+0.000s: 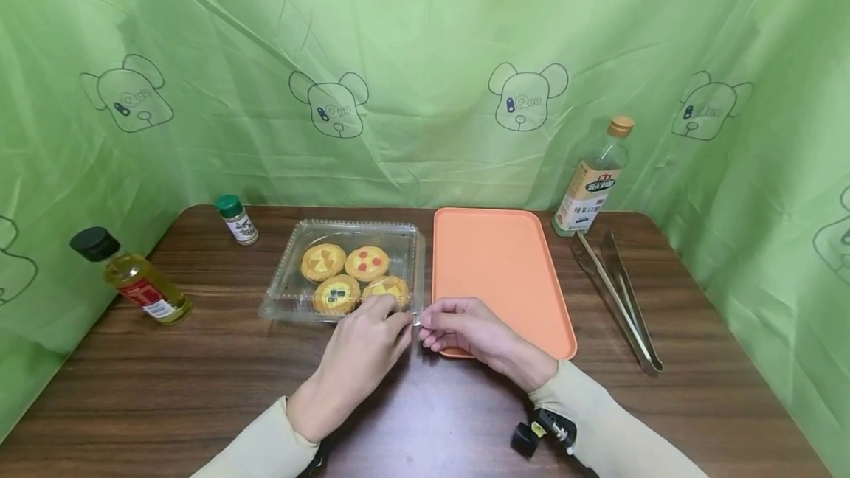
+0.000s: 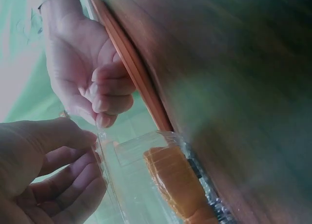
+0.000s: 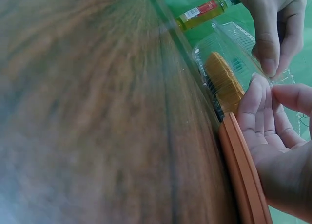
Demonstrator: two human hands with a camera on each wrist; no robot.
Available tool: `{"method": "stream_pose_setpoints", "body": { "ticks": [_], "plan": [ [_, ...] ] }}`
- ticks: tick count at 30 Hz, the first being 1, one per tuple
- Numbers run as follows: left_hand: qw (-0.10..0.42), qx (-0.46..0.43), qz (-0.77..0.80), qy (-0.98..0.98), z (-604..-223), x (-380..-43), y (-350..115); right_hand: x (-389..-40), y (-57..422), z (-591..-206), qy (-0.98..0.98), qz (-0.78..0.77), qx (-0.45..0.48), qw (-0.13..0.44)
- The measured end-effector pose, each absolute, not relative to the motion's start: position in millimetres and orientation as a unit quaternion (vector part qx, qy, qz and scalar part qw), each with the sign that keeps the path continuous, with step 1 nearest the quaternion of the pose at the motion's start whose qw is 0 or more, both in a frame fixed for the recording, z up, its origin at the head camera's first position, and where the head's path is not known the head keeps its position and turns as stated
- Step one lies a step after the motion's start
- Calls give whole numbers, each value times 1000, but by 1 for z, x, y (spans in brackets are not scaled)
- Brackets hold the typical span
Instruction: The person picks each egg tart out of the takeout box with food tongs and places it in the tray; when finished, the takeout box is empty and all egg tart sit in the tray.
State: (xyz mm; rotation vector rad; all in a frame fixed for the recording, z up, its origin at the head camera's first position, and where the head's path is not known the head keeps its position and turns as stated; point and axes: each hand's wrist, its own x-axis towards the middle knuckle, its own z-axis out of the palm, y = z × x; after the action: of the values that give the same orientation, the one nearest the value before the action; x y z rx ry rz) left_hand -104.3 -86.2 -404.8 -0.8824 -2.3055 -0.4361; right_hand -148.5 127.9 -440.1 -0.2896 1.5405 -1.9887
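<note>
Clear container [image 1: 275, 308]: 1
Tarts [image 1: 367, 263]: 4, inside
Left hand [image 1: 364, 341]: fingers pinch container's near right corner
Right hand [image 1: 473, 330]: fingers pinch same corner
Orange tray [image 1: 491, 264]: 1
Bottles [image 1: 587, 194]: 2

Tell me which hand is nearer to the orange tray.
Right. The right hand is above the near left part of the orange tray; the left hand is left of it, at the near right corner of the clear container.

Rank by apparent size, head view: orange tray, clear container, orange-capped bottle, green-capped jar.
1. Orange tray and clear container: too close to rank
2. Orange-capped bottle
3. Green-capped jar
</note>
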Motion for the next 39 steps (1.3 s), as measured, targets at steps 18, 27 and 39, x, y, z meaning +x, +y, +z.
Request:
{"method": "stream_pose_setpoints", "body": {
  "ticks": [18, 27, 39],
  "plan": [
    [377, -378, -98, -840, -409, -117, -88, -148, 121, -439, 584, -751, -91, 294],
    [390, -379, -121, -830, -410, -118, -88, -149, 117, -437, 583, -754, -92, 286],
    [429, -364, -141, -815, -408, -118, -82, -148, 116, -424, 572, -763, -51, 297]
  ]
}}
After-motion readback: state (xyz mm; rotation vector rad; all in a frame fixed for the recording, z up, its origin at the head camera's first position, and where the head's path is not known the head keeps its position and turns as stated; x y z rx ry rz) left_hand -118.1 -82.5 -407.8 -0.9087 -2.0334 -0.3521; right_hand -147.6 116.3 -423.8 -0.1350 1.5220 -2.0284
